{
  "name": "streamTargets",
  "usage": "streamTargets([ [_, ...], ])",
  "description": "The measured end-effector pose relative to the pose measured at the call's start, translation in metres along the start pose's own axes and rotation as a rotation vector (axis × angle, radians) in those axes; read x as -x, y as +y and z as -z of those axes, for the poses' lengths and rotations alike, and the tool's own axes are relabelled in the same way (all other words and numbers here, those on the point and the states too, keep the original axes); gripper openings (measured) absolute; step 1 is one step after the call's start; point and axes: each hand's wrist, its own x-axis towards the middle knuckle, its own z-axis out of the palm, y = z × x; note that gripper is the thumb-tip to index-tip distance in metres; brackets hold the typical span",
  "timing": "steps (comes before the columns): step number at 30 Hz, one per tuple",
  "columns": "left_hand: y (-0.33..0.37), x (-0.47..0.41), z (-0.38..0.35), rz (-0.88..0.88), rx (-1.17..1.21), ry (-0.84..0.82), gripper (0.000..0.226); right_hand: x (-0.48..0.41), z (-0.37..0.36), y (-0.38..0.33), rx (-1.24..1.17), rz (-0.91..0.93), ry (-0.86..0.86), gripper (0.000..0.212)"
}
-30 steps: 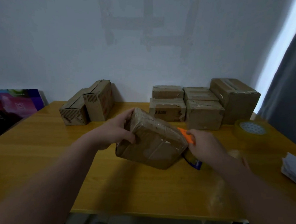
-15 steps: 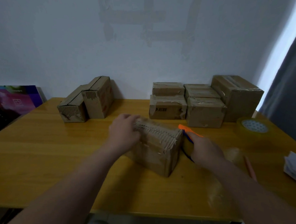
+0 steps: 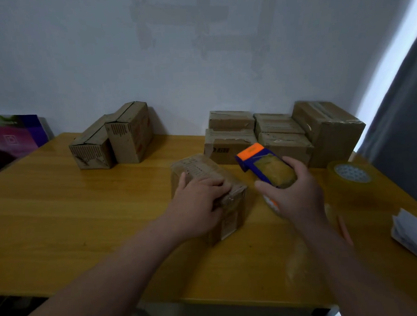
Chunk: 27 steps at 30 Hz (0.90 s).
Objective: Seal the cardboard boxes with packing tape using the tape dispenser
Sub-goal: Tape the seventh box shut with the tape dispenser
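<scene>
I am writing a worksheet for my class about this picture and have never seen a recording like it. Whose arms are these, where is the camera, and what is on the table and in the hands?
There is no machine here. A person wears one camera on the head, so the single view looks forward and down along their own arms. The left hand rests with its fingers on top of a small cardboard box, which stands on the yellow wooden table. The right hand grips a blue and orange tape dispenser just to the right of that box, not touching it. By the wall stand two boxes on the left and a stack of taped boxes on the right. A spare tape roll and a white packet lie near the table's right edge.
</scene>
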Motion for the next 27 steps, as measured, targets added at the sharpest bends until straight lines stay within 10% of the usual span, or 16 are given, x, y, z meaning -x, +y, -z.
streamTargets([
  [16,-0.048,0.022,0.007,0.119,0.139,0.165,0.044,0.016,0.003,-0.027,-0.359,0.082,-0.264,0.061],
  [22,-0.032,0.015,0.049,0.47,1.081,0.268,0.024,0.016,0.01,-0.026,-0.407,0.116,-0.325,0.064],
  [27,-0.025,0.014,0.07,0.687,1.535,-0.124,0.059,0.018,0.015,-0.032,-0.403,0.204,-0.388,0.058],
])
